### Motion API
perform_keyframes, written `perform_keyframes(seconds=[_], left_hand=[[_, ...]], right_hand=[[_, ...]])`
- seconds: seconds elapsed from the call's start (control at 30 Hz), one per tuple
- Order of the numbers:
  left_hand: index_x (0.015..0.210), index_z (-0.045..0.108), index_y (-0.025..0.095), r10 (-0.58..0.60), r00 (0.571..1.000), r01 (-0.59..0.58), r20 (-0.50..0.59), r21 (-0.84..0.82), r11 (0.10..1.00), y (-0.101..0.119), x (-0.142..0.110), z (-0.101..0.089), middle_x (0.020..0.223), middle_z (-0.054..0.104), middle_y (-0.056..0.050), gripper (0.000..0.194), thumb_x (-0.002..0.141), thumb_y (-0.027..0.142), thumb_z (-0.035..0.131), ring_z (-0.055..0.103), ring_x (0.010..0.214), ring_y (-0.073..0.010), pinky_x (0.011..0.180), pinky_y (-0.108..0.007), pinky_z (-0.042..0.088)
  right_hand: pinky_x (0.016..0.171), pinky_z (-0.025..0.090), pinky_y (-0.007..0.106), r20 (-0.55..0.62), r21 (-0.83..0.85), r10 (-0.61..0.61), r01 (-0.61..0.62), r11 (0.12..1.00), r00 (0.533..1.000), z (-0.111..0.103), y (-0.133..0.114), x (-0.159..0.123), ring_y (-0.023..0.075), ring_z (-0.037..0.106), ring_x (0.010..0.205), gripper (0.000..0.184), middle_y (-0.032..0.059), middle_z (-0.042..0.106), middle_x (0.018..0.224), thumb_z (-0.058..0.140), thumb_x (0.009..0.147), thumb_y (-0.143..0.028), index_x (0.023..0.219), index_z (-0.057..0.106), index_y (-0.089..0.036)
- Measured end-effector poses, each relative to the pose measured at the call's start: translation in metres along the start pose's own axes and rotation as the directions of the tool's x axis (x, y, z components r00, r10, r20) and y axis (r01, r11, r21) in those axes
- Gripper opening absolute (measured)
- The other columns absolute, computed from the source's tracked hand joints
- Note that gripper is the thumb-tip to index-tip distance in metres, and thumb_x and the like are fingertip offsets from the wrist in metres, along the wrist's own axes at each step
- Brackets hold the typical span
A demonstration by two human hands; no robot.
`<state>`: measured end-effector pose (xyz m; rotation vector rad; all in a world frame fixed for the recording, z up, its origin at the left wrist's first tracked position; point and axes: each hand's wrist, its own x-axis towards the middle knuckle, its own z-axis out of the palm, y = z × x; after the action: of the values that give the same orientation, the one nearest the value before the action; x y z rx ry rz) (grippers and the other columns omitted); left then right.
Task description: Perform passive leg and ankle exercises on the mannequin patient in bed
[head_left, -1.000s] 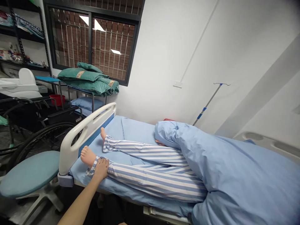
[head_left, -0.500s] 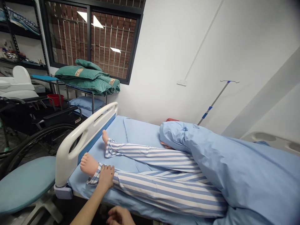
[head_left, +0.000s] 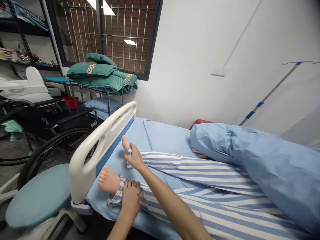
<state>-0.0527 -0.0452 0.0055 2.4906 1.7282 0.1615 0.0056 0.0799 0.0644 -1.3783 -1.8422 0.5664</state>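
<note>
A manikin in blue-and-white striped trousers lies on the bed, its two bare feet towards the footboard. My left hand is wrapped over the near trouser leg just above the cuff, beside the near foot. My right hand reaches across to the far ankle with thumb and fingers apart, over the far trouser cuff and next to the far foot. Whether the right palm touches the cloth I cannot tell. A light blue quilt covers the manikin's upper part, and part of its hand shows at the quilt's edge.
The white footboard stands at the bed's left end. Beyond it are a round blue stool and a wheelchair. Folded green bedding lies on a rack under the window. An IV pole rises behind the bed.
My right hand has moved from the bed's near edge across to the far ankle, its fingers spreading. My left hand stays on the near trouser leg. The view has shifted.
</note>
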Motion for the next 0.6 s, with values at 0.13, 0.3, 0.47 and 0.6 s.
perform_keyframes(seconds=[0.13, 0.3, 0.47, 0.6], left_hand=[[0.11, 0.055, 0.01, 0.002, 0.997, 0.0, 0.074, -0.019, 1.0, 0.0, 0.004, -0.001, 0.107, 0.056, -0.015, 0.052, 0.058, 0.016, 0.054, 0.047, 0.1, -0.0284, 0.094, -0.042, 0.03], [0.116, 0.053, 0.01, -0.001, 0.99, 0.001, 0.141, -0.006, 1.0, -0.001, 0.008, 0.001, 0.111, 0.055, -0.015, 0.056, 0.06, 0.018, 0.054, 0.046, 0.104, -0.0294, 0.097, -0.045, 0.028], [0.12, 0.05, 0.01, 0.009, 0.99, -0.012, 0.14, 0.016, 1.0, 0.0, 0.005, 0.004, 0.115, 0.054, -0.015, 0.061, 0.06, 0.019, 0.054, 0.045, 0.107, -0.0309, 0.099, -0.047, 0.025], [0.128, 0.044, 0.013, 0.082, 0.976, -0.067, 0.202, -0.08, 0.995, -0.009, 0.006, -0.006, 0.125, 0.049, -0.015, 0.074, 0.055, 0.016, 0.055, 0.039, 0.117, -0.0312, 0.103, -0.045, 0.024]], right_hand=[[0.097, 0.036, 0.036, 0.088, -0.174, 0.021, -0.005, 0.985, 0.996, 0.017, 0.01, 0.055, 0.0266, 0.036, 0.127, 0.086, 0.017, 0.037, 0.138, 0.06, 0.066, -0.036, 0.137, 0.02, -0.011], [0.082, 0.043, 0.035, 0.263, -0.449, 0.304, -0.162, 0.879, 0.916, 0.027, 0.04, 0.062, 0.0276, 0.058, 0.101, 0.065, 0.0129, 0.06, 0.111, 0.069, 0.06, -0.034, 0.117, 0.045, -0.016], [0.084, 0.042, 0.037, 0.259, -0.551, 0.363, -0.172, 0.817, 0.895, 0.019, 0.056, 0.048, 0.028, 0.06, 0.097, 0.06, 0.0126, 0.064, 0.102, 0.07, 0.055, -0.04, 0.107, 0.051, -0.016], [0.084, 0.043, 0.039, 0.311, -0.581, 0.403, -0.163, 0.798, 0.861, 0.016, 0.059, 0.049, 0.0284, 0.06, 0.1, 0.062, 0.0138, 0.063, 0.105, 0.07, 0.054, -0.038, 0.11, 0.053, -0.018]])
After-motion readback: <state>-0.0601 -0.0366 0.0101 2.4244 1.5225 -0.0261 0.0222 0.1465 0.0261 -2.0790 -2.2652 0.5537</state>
